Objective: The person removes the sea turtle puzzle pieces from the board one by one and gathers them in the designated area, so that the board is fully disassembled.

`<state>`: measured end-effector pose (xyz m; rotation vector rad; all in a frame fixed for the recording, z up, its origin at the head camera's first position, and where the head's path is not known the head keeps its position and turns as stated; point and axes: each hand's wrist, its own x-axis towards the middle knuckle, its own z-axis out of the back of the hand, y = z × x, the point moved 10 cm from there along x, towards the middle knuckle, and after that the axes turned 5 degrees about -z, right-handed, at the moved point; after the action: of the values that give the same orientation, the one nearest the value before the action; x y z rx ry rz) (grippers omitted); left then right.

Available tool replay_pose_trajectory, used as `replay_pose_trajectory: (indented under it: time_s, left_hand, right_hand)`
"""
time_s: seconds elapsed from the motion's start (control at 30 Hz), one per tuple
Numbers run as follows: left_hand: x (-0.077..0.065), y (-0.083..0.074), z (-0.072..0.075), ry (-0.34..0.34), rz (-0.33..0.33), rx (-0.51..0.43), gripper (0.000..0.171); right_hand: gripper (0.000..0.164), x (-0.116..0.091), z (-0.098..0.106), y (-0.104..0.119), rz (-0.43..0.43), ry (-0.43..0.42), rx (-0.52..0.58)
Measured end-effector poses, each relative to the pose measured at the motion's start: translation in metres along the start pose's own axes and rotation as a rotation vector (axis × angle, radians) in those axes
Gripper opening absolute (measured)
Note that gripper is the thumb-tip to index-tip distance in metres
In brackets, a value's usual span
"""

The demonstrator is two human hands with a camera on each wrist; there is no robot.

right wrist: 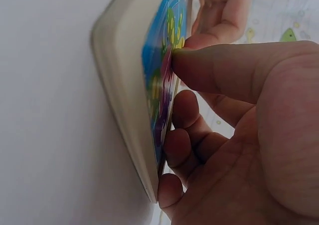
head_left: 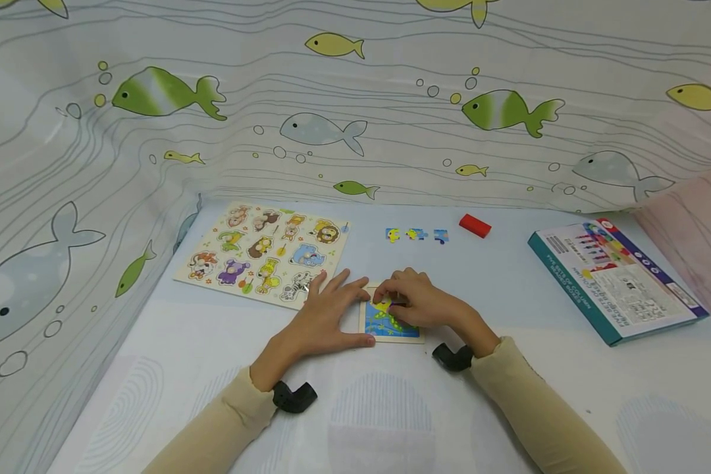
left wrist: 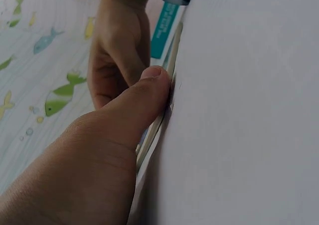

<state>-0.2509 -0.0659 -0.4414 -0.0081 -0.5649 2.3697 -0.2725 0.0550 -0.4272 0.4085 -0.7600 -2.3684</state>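
Note:
A small wooden-framed jigsaw board (head_left: 411,340) with a blue, green and yellow picture lies between the hands. My left hand (head_left: 324,321) spreads its fingers along the board's left side. Its thumb (left wrist: 154,83) rests at the near edge, and a fingertip touches the far left corner. From the right, my right hand (head_left: 423,304) bends over the picture, thumb and forefinger pinching a yellowish puzzle piece (head_left: 382,305) at the upper left. In the right wrist view its thumb (right wrist: 209,68) touches the picture, the other fingertips lying along the board's edge. The fingers partly hide the piece.
Several loose jigsaw pieces (head_left: 416,234) lie in a row beyond the board, beside a red block (head_left: 475,226). An animal peg puzzle (head_left: 261,253) sits behind the left hand, its near corner close to the fingers. On the right lies a boxed bead set (head_left: 619,283).

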Motion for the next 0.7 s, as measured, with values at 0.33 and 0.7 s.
replay_pose_trajectory:
  time_s: [0.33, 0.7]
  left_hand:
    - [0.0008, -0.0006, 0.0031, -0.032, 0.0, 0.009, 0.053]
    - [0.0003, 0.0005, 0.0037, -0.039, 0.009, 0.003, 0.058]
  right_hand:
    - [0.026, 0.0005, 0.0005, -0.0002, -0.005, 0.001, 0.015]
    - [0.024, 0.001, 0.0004, 0.0005, 0.003, 0.001, 0.042]
